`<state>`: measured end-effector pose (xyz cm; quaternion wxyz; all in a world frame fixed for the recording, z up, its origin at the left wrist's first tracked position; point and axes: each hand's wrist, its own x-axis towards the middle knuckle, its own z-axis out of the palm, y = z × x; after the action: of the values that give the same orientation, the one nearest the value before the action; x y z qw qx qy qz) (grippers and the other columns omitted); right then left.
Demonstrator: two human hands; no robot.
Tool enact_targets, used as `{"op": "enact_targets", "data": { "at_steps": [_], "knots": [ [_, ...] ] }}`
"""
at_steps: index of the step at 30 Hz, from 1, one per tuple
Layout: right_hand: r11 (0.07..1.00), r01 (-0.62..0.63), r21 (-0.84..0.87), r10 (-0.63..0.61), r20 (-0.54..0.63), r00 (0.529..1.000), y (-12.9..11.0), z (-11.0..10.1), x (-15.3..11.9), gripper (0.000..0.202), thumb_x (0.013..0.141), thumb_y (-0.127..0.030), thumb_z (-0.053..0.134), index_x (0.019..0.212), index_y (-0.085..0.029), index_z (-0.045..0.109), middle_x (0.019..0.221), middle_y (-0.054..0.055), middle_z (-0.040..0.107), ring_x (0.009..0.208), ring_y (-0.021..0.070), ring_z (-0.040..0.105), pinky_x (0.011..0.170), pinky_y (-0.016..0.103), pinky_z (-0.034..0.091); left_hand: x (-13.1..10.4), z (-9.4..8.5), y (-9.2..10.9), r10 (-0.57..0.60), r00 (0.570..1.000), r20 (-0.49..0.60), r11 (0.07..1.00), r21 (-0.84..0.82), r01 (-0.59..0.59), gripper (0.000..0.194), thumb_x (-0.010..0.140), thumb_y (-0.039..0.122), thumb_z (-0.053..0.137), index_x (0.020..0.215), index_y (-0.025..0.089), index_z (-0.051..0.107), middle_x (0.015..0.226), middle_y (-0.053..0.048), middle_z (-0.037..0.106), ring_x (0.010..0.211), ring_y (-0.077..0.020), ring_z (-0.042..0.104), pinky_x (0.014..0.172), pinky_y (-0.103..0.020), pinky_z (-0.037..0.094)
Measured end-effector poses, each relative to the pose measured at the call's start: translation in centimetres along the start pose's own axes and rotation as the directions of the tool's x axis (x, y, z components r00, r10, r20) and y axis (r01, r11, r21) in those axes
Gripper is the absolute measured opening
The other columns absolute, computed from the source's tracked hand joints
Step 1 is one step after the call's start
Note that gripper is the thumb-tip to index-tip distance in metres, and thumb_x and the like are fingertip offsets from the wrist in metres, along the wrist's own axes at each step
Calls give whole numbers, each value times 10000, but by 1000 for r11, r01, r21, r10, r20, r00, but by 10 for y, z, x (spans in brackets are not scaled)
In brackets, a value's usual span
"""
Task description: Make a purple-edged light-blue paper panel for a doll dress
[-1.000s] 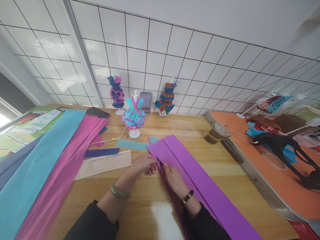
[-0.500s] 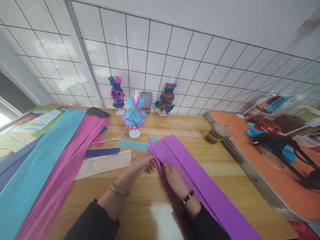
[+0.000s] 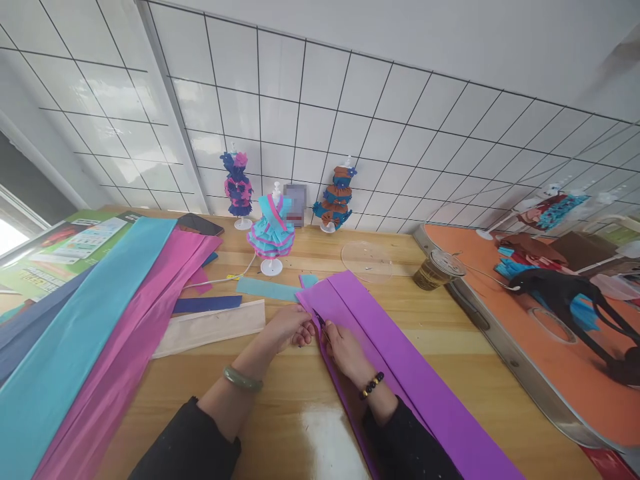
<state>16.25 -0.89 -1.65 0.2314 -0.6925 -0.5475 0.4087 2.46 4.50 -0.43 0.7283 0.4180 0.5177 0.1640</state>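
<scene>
A long folded sheet of purple crepe paper point(image 3: 400, 360) lies slantwise across the wooden table. My left hand point(image 3: 293, 327), with a green bangle at the wrist, is closed on the paper's left edge near its far end. In my right hand point(image 3: 346, 347) are small dark scissors point(image 3: 321, 321), their blades at that same edge. Most of the scissor handles are hidden by my fingers. A light-blue paper strip point(image 3: 267, 289) lies just beyond my left hand, and a cream strip point(image 3: 215, 327) is to its left.
Pink point(image 3: 125, 333) and turquoise paper point(image 3: 85, 333) cover the left side. Three small dress forms stand at the back, the nearest in a turquoise dress point(image 3: 273, 227). A lidded cup point(image 3: 437, 270) is at right, beside an orange table point(image 3: 540, 320) holding a black bag point(image 3: 565, 287).
My right hand and the scissors have shifted very slightly at the paper's edge. My left hand keeps its hold. The whole view has moved a little.
</scene>
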Motion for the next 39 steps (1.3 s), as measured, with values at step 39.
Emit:
{"op": "enact_targets", "data": {
  "at_steps": [39],
  "knots": [
    [991,38,-125,-42,-27,999,-13,-4,1,452,898,-365,218,537,-201,436,481,-12,451,492,134,431,508,256,266,-1,-14,5,16,1000,-25,998,-56,-17,269,865,341,484,1027,134,541,900,-32,595,691,-109,578,596,-272,503]
  ]
}}
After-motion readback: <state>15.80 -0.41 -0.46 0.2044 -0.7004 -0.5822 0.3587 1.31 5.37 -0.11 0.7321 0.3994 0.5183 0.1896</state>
